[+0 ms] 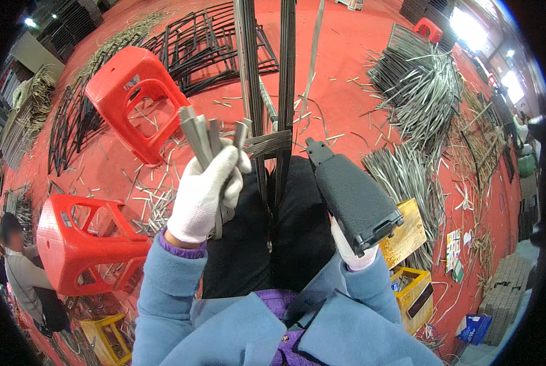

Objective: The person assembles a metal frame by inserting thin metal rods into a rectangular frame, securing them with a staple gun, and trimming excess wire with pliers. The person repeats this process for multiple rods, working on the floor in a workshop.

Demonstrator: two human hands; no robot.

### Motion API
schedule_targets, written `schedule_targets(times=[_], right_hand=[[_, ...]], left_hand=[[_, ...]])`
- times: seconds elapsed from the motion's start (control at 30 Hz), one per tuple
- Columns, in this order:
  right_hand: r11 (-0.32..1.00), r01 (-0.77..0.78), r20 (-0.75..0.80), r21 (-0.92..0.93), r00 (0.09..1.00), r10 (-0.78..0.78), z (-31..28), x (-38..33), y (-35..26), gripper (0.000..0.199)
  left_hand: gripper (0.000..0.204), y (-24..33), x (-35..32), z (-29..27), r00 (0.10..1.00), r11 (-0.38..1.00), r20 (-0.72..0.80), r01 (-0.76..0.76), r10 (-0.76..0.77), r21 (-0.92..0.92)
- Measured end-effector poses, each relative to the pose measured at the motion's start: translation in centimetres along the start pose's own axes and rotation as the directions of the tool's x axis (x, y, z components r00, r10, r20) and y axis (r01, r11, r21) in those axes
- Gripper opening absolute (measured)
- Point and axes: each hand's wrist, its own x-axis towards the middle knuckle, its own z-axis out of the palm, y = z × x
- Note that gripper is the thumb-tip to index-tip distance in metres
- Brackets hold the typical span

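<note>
My left hand [210,192], in a white glove, is closed around a bundle of flat grey strips [201,139] whose cut ends fan upward. My right hand [351,249], also gloved, is mostly hidden beneath a boxy black staple gun [357,194]; the fingers gripping it are out of sight. The tool's narrow end points up toward the frame. Between my knees stands a dark upright frame [287,79] with two long legs. A short band of woven strips [269,143] crosses these legs, close to the left hand's strips and apart from the staple gun.
Two red plastic stools [115,82] lie tipped to my left. Yellow wooden boxes [414,274] sit at right, one holding a dark phone [420,300]. Heaps of grey strips [416,85] and dark frames [209,43] lie farther off. Another person [26,274] is at far left.
</note>
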Motion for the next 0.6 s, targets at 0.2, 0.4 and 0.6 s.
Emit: schedule_targets(times=[0.2,0.4,0.6], right_hand=[[0.966,0.158,0.013,-0.207,0.987,-0.158,-1.0,0.2,-0.3,0.032],[0.932,0.248,0.012,-0.263,0.967,-0.254,-0.2,0.5,-0.3,0.032],[0.496,-0.52,0.271,0.695,0.829,0.49,1.2,-1.8,0.6,0.035]], left_hand=[[0.032,-0.3,0.9,-1.1,0.955,0.966,0.216,0.233,-0.205,-0.114],[0.032,-1.6,1.5,-1.8,0.871,0.812,0.428,0.423,-0.242,-0.402],[0.03,-2.2,1.6,-1.6,0.9,0.85,0.39,0.354,-0.196,-0.391]])
